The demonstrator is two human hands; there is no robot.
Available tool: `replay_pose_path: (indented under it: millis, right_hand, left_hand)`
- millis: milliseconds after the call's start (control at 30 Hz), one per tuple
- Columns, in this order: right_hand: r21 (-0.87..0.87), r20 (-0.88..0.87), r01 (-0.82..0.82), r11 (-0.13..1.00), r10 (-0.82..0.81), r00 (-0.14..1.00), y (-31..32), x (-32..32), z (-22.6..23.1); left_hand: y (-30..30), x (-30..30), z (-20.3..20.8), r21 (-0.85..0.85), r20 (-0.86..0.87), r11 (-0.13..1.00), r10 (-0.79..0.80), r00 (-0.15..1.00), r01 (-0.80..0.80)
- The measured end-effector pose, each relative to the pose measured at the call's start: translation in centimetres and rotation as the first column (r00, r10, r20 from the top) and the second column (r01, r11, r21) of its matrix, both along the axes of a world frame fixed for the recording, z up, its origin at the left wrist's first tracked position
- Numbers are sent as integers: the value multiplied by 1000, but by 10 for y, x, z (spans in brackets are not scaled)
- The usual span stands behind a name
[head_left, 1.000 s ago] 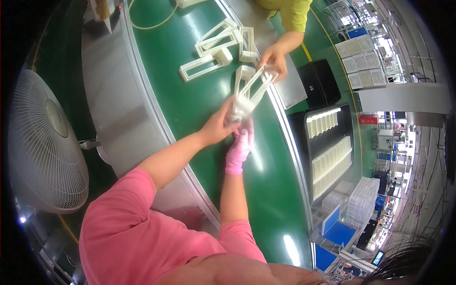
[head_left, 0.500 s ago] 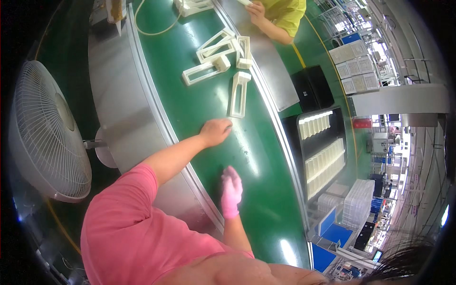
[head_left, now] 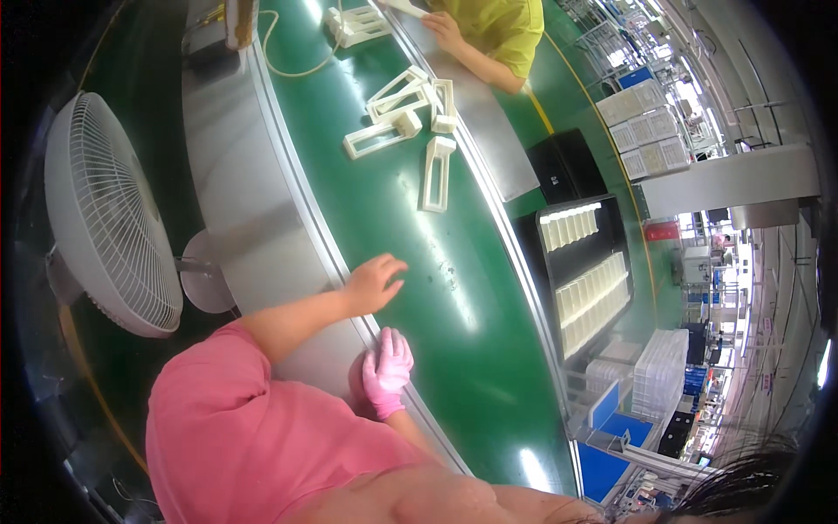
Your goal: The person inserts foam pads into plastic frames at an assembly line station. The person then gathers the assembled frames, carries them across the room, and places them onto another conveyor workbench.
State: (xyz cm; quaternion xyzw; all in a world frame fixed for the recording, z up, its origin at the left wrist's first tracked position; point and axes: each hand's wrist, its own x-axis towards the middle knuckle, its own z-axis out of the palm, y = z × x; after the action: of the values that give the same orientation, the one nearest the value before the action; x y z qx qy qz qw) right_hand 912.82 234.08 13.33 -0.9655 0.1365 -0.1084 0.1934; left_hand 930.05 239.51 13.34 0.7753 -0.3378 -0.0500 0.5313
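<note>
My bare left hand [head_left: 374,284] hovers over or rests at the near edge of the green conveyor belt [head_left: 489,375], fingers bent a little and apart, holding nothing. My right hand [head_left: 388,367], in a pink glove, is beside it at the metal edge rail, fingers extended and nothing in them. Farther up the belt lies a cream-coloured rectangular plastic frame [head_left: 428,194] with a block at one end. Beyond it, another such frame [head_left: 371,140] lies crosswise. Several more frames [head_left: 443,105] lie together near the far rail, partly overlapping.
A white fan [head_left: 113,218] stands on my left. Across the belt, a person in a yellow-green top [head_left: 502,31] holds a pale piece. A black tray [head_left: 572,279] with rows of cream parts sits beyond the far rail. A pale hose [head_left: 288,74] loops over the belt.
Both hands have drawn back toward the belt's near edge, and the left hand's fingers have spread. The view has shifted slightly. The nearby frames keep the same arrangement.
</note>
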Motion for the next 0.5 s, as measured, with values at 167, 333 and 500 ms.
replay_pose_path:
  millis: [167, 333, 500]
  right_hand:
    - [-17, -8, 9, 1000, -9, 1000, -1, -1, -4]
    - [-13, -22, 20, 1000, -21, 1000, 0, -2, -4]
    - [-7, -10, 45, 999, -45, 999, 2, -2, -5]
  left_hand:
    - [39, -36, -6, 95, 172, 991, 74, 982, -92]
    - [51, -44, -15, 168, 250, 982, 45, 967, -89]
    - [49, -44, -19, 268, 262, 960, 11, 965, -83]
